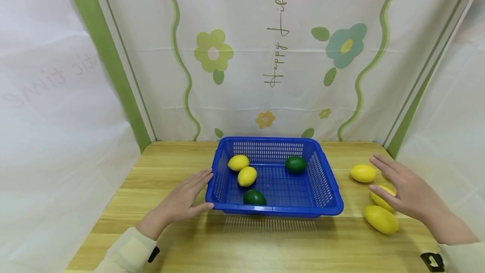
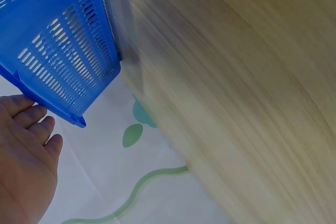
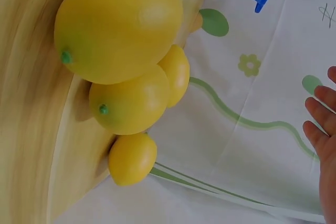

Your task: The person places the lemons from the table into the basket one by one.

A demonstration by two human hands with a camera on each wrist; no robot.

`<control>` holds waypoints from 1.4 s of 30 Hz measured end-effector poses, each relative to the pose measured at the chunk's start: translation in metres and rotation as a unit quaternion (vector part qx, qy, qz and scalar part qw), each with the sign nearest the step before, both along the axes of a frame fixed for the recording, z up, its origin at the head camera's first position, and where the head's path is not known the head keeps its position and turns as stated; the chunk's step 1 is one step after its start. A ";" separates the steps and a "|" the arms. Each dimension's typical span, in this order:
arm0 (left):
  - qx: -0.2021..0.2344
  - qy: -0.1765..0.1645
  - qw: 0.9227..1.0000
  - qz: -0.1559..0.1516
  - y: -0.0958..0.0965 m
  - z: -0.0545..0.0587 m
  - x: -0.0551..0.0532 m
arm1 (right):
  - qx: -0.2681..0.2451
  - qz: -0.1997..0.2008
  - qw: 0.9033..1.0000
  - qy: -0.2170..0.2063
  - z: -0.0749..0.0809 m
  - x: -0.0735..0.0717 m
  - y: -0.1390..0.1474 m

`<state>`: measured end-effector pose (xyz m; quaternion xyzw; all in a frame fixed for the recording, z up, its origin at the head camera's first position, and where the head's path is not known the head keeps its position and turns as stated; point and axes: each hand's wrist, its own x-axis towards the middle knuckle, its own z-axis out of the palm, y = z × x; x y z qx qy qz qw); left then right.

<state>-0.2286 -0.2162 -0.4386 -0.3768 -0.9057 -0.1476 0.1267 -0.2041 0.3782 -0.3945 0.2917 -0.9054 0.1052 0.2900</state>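
Note:
My left hand (image 1: 185, 197) is at the left side of a blue plastic basket (image 1: 274, 211), fingers extended, fingertips right at its rim. In the left wrist view, that hand's relaxed fingers lie along the basket's (image 2: 79, 61) edge. Inside the basket are two lemons (image 1: 238, 163) on the left, a dark green oval fruit (image 1: 254, 197) at the front and another dark green fruit (image 1: 296, 164) at the back right. Over on the right, my right hand (image 1: 411, 193) hovers with fingers spread, holding nothing. It partly covers a yellow fruit (image 1: 379, 197). A lemon (image 1: 363, 173) and a larger yellow fruit (image 1: 381, 219) lie beside it.
Everything stands on a wood-grain table (image 1: 273, 247). A printed white curtain (image 1: 242, 54) hangs behind its back edge, with more white cloth along both sides. Seen from the right wrist, several yellow fruits (image 3: 121, 24) sit close together, some with green tips.

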 end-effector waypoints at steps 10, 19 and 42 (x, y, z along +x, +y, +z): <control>-0.001 0.005 1.000 0.001 0.000 -0.002 0.000 | -0.011 -0.034 0.999 -0.031 -0.007 0.004 0.016; -0.002 0.007 1.000 0.000 0.000 -0.003 0.000 | -0.026 -0.061 0.996 -0.062 -0.015 0.005 0.029; -0.004 0.002 1.000 0.005 0.001 -0.002 -0.002 | -0.059 -0.120 0.969 -0.208 -0.040 0.005 0.055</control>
